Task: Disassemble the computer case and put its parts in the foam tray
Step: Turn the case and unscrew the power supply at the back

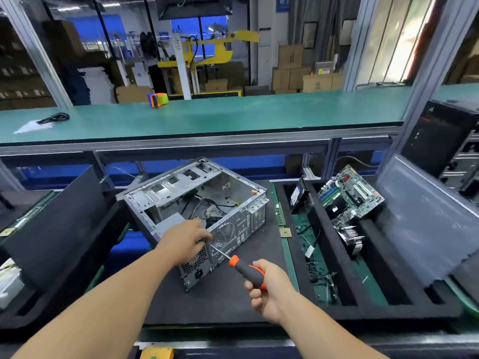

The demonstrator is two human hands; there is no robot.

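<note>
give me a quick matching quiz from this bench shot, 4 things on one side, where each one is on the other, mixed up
Things:
1. screwdriver
2. motherboard
3. tape dispenser
4. left hand

Places:
A. on the green upper shelf
B. in the foam tray at the right
C. in the right hand
D. on the rear edge of the case

Pairs: 1-C, 2-B, 3-A, 4-D

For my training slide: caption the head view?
Right hand drives screwdriver into computer case; left hand steadies it.
</note>
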